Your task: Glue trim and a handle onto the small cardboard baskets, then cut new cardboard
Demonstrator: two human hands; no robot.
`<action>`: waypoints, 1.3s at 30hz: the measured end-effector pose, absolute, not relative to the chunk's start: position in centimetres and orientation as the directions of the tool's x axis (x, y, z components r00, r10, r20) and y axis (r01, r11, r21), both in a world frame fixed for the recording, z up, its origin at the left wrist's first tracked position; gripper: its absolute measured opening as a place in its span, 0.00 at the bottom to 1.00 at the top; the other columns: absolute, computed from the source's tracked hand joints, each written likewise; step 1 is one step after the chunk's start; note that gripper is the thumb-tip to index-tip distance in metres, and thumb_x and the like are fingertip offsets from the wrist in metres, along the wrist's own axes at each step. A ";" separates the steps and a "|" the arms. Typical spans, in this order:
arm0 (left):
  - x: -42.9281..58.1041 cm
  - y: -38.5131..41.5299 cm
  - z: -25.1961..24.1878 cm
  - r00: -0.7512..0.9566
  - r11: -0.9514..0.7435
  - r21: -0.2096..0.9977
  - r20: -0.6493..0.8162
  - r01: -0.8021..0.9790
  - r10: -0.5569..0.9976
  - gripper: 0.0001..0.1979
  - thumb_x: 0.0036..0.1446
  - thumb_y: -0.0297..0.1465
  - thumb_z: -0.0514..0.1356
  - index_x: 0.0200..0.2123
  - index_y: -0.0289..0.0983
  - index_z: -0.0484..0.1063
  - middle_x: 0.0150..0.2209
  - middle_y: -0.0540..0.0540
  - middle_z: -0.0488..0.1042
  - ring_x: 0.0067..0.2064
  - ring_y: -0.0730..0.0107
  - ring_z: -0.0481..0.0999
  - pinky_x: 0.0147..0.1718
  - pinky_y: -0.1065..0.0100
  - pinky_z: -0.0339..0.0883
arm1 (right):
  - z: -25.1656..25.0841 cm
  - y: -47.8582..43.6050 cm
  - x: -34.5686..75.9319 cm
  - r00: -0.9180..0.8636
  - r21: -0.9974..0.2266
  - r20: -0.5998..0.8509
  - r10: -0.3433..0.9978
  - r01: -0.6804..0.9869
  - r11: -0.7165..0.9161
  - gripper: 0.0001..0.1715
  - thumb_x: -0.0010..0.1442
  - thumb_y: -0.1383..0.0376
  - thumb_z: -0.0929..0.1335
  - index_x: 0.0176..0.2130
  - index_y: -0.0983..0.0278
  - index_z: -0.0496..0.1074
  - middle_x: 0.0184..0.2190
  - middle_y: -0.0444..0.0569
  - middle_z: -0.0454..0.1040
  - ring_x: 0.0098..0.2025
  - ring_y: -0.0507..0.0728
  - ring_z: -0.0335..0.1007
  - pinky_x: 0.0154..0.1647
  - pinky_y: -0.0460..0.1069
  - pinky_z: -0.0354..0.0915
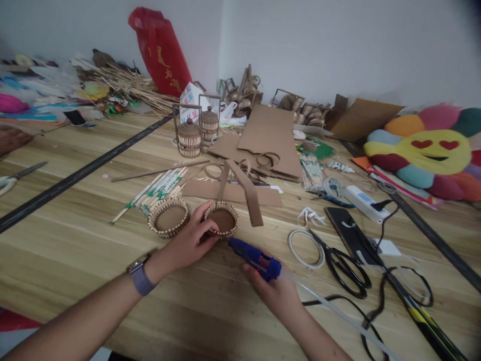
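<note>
My left hand (201, 231) grips the near left rim of a small round basket (233, 220) made of cardboard and short wooden sticks. In my right hand (276, 291) is a blue hot glue gun (250, 254); its nozzle points at the basket's lower outer side, and a long clear glue stick (323, 296) trails from its back. Left of my left hand sits a second, similar round basket (160, 231), apart from the first. A bent cardboard strip (251, 193) stands just behind the held basket.
Wrapped wooden sticks (161, 188) lie behind the baskets, near finished lidded baskets (189, 140). Cardboard sheets (268, 133) fill the back middle. At right are a tape roll (291, 245), black scissors (347, 268), a phone (347, 228) and cables. Another person's hand (13, 140) rests far left.
</note>
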State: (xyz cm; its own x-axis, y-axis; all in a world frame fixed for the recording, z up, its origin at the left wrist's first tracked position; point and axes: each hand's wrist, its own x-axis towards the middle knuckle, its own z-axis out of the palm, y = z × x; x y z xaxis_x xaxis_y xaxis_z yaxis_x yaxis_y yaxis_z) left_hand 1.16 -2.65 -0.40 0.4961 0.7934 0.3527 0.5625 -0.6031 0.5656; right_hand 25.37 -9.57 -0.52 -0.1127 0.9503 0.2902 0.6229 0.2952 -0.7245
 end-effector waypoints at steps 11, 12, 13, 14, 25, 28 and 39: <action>1.2 -2.6 -0.5 0.491 -0.602 0.574 0.358 0.555 0.794 0.03 0.65 0.27 0.55 0.40 0.39 0.68 0.70 0.35 0.50 0.71 0.51 0.53 0.64 0.48 0.58 | -0.6 -9.6 25.2 -0.109 -0.712 0.291 0.950 0.638 0.291 0.12 0.61 0.58 0.66 0.31 0.59 0.76 0.28 0.49 0.80 0.31 0.61 0.78 0.35 0.50 0.74; 1.2 -2.7 -0.4 0.492 -0.603 0.573 0.358 0.555 0.794 0.03 0.65 0.27 0.55 0.40 0.39 0.67 0.70 0.34 0.50 0.71 0.50 0.53 0.64 0.48 0.58 | -0.6 -9.6 25.2 -0.113 -0.714 0.285 0.952 0.637 0.289 0.12 0.61 0.58 0.66 0.32 0.59 0.76 0.28 0.49 0.80 0.31 0.60 0.78 0.34 0.50 0.74; 1.2 -2.7 -0.4 0.491 -0.603 0.572 0.359 0.556 0.794 0.03 0.65 0.27 0.55 0.40 0.39 0.67 0.70 0.34 0.50 0.71 0.50 0.53 0.64 0.48 0.58 | -0.6 -9.6 25.2 -0.117 -0.716 0.282 0.952 0.635 0.290 0.12 0.61 0.58 0.66 0.31 0.59 0.76 0.28 0.49 0.80 0.31 0.60 0.78 0.34 0.50 0.74; 1.2 -2.7 -0.4 0.491 -0.603 0.571 0.359 0.557 0.794 0.03 0.65 0.27 0.55 0.40 0.39 0.67 0.69 0.34 0.50 0.71 0.50 0.53 0.64 0.47 0.58 | -0.6 -9.6 25.2 -0.118 -0.717 0.280 0.953 0.634 0.290 0.12 0.61 0.58 0.66 0.31 0.59 0.76 0.27 0.49 0.80 0.31 0.60 0.77 0.33 0.50 0.74; 1.1 -2.7 -0.4 0.483 -0.595 0.575 0.356 0.562 0.800 0.03 0.64 0.27 0.57 0.40 0.40 0.68 0.70 0.36 0.51 0.70 0.50 0.55 0.64 0.48 0.58 | -0.8 -9.6 25.0 -0.107 -0.711 0.297 0.949 0.638 0.295 0.12 0.61 0.58 0.66 0.30 0.59 0.74 0.25 0.47 0.78 0.28 0.58 0.75 0.31 0.48 0.71; 1.1 -2.7 -0.4 0.487 -0.599 0.572 0.357 0.561 0.797 0.03 0.64 0.27 0.56 0.40 0.40 0.68 0.70 0.36 0.52 0.70 0.49 0.54 0.64 0.48 0.59 | -0.9 -9.6 25.0 -0.100 -0.712 0.295 0.950 0.640 0.289 0.12 0.61 0.58 0.66 0.29 0.60 0.73 0.24 0.47 0.76 0.26 0.57 0.73 0.29 0.48 0.70; 1.1 -2.7 -0.3 0.487 -0.595 0.573 0.351 0.564 0.800 0.03 0.64 0.27 0.56 0.39 0.40 0.68 0.70 0.35 0.51 0.70 0.49 0.56 0.63 0.47 0.60 | -1.1 -9.9 25.2 -0.075 -0.722 0.283 0.956 0.640 0.264 0.12 0.61 0.57 0.66 0.32 0.59 0.76 0.29 0.49 0.81 0.32 0.60 0.78 0.35 0.50 0.73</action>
